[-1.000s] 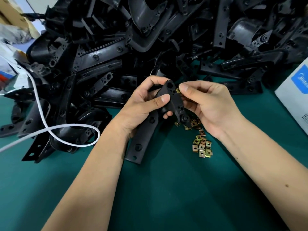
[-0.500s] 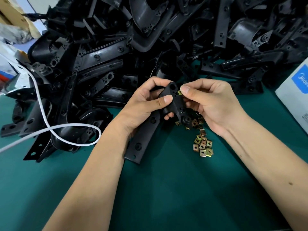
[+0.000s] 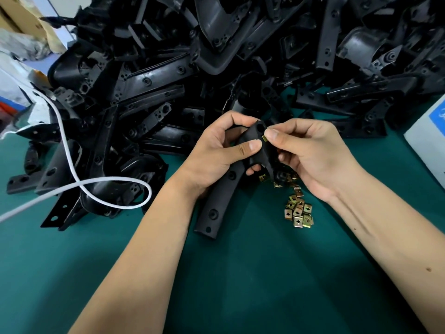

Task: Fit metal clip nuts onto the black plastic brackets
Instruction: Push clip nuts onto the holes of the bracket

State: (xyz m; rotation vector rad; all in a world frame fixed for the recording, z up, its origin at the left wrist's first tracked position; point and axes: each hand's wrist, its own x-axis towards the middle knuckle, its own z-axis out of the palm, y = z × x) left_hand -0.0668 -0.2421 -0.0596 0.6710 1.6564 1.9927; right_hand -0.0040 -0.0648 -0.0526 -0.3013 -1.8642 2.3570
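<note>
My left hand (image 3: 218, 153) grips a long curved black plastic bracket (image 3: 222, 196) by its upper end, with the lower end resting on the green table. My right hand (image 3: 310, 153) pinches a small brass-coloured clip nut (image 3: 264, 139) against the edge of the bracket's top, just below a round hole. Only a sliver of the nut shows between my thumb tips. A small heap of loose clip nuts (image 3: 298, 213) lies on the mat under my right hand.
A big pile of black brackets (image 3: 168, 80) fills the far half of the green table (image 3: 240, 273). A white cable (image 3: 96, 189) loops over the pile's left side. A white box with a blue label (image 3: 431, 141) stands at the right edge.
Both hands stay together around the bracket's top. My right thumb has slid down a little, pressing the clip nut further onto the bracket edge.
</note>
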